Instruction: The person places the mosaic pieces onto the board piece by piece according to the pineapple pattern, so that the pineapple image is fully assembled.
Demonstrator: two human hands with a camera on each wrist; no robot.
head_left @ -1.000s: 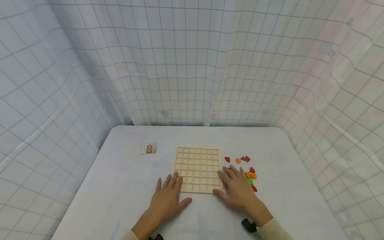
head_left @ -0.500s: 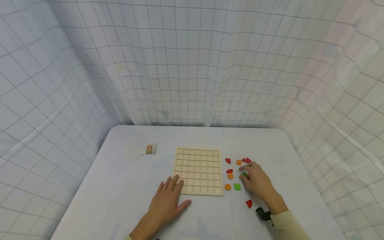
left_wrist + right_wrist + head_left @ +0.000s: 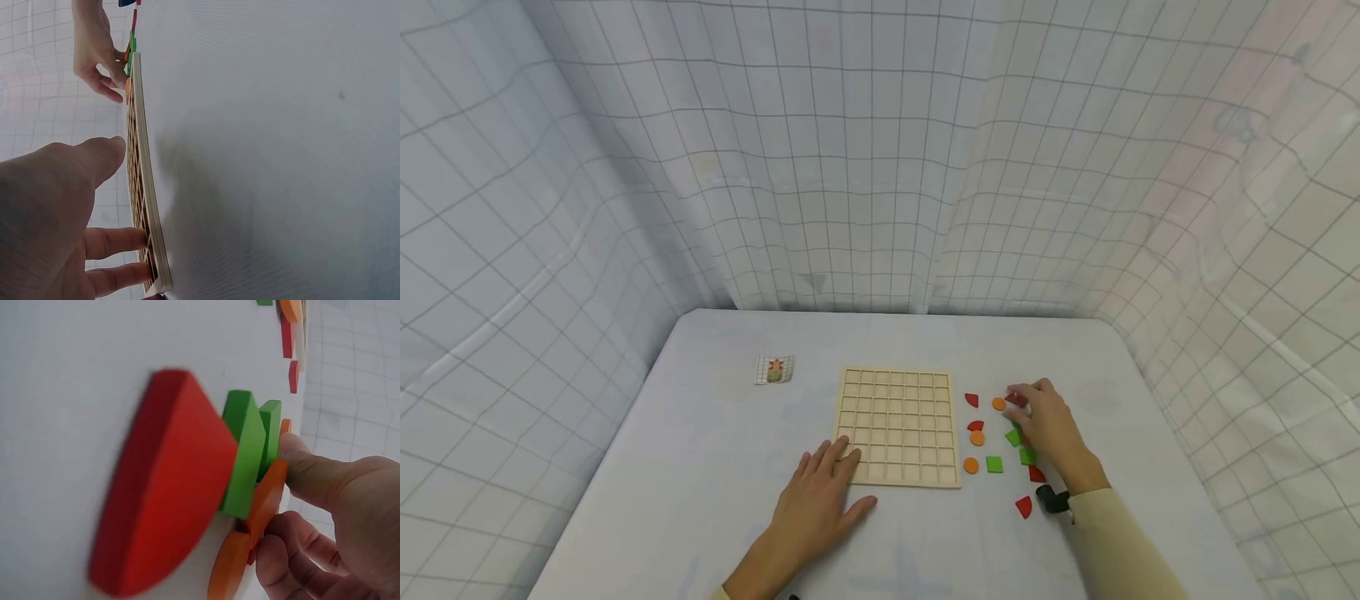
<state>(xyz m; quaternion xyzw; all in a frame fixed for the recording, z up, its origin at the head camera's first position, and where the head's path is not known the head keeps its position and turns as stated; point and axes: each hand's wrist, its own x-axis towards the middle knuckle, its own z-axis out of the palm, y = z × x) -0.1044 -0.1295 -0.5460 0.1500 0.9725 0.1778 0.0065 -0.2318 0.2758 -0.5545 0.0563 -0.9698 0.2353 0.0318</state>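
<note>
right hand fingers curled, pinching a red piece: light, stiff, thin wood, best taken by its edges; left hand flat on the grid board.

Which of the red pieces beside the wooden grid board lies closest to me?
The red quarter-round piece just left of the right sleeve's cuff; every other red piece lies farther up the table, toward the right hand.

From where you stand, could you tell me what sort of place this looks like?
Probably a staged recording booth rather than a home: grid-printed white sheets curtain a covered table that holds only a wooden grid board, coloured shape pieces and a small pattern card.
</note>
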